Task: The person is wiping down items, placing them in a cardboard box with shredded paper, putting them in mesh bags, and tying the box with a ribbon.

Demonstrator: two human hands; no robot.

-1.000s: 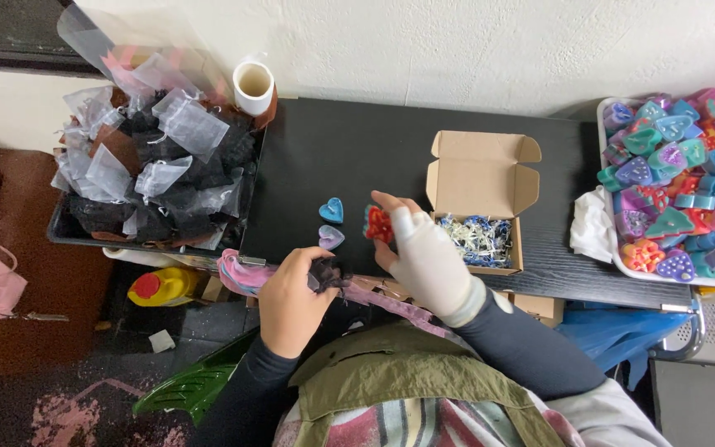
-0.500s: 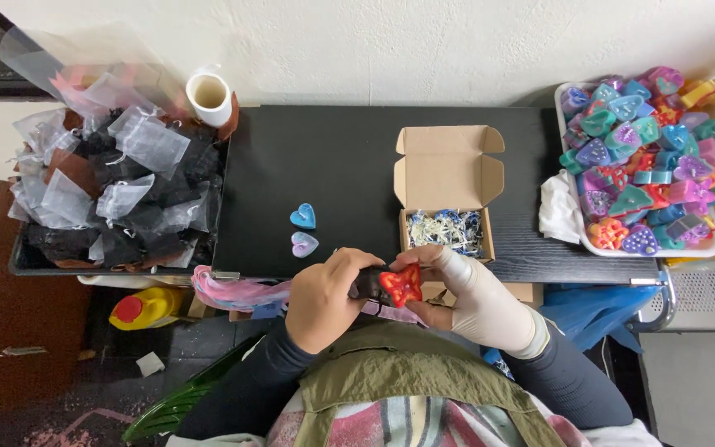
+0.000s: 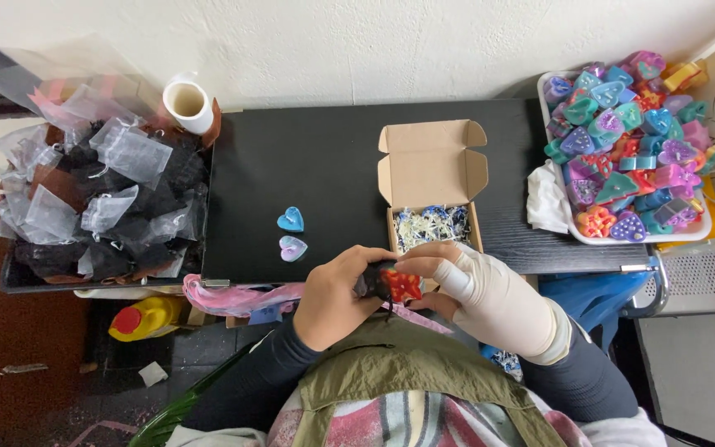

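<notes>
Both hands meet at the near edge of the black table (image 3: 333, 165). My left hand (image 3: 334, 295) grips a small black pouch (image 3: 371, 284) at its left side. My right hand (image 3: 477, 290), wrapped in a white bandage or glove, holds a red star-shaped piece (image 3: 405, 285) against the pouch's mouth. Just beyond the hands stands an open cardboard box (image 3: 432, 178) with blue-and-white paper shreds inside. A blue heart (image 3: 290, 219) and a pale lilac heart (image 3: 293, 247) lie on the table to the left.
A white tray (image 3: 640, 236) heaped with several colourful heart and shaped pieces sits at the right, a white cloth (image 3: 546, 203) beside it. At the left, a bin of clear and black pouches (image 3: 101, 207), a white cup (image 3: 187, 103). A pink ribbon (image 3: 233, 294) hangs off the table edge; a yellow bottle (image 3: 146, 319) stands below.
My right hand brought the red star from the table back to my left hand and the black pouch. The head view shifted, the box and tray now more central.
</notes>
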